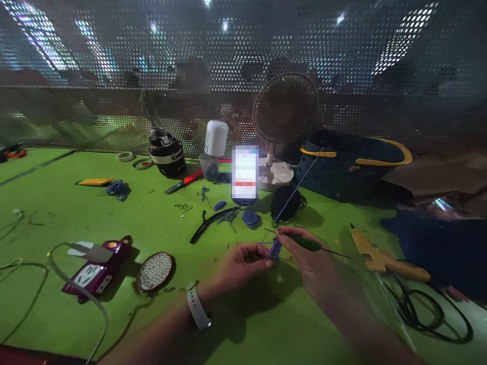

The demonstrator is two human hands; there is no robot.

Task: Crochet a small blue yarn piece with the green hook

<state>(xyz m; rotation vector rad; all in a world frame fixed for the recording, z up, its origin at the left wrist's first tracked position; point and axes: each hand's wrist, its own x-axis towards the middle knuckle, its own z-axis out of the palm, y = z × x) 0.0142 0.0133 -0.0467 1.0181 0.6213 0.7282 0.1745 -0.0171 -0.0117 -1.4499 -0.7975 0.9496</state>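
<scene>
Between my two hands is a small blue-purple crochet piece (274,250). My left hand (249,261) pinches its left side between thumb and fingers. My right hand (304,248) is closed around a green-handled crochet hook (304,242), whose metal tip points left above the piece. A strand of yarn (297,190) runs up from near my right fingertips to the rim of the dark basket (331,170). Just beyond my hands lie a round blue crocheted piece (251,219) and a dark ball of yarn (285,203). My fingers partly cover the crochet piece.
A lit phone (245,175) stands upright ahead, near a fan (285,109). A hot glue gun (384,261) with a coiled cable lies right. Leftward are a purple power strip (99,268), a rhinestone-covered round object (155,271), a cutter knife (186,181) and a black jug (166,154).
</scene>
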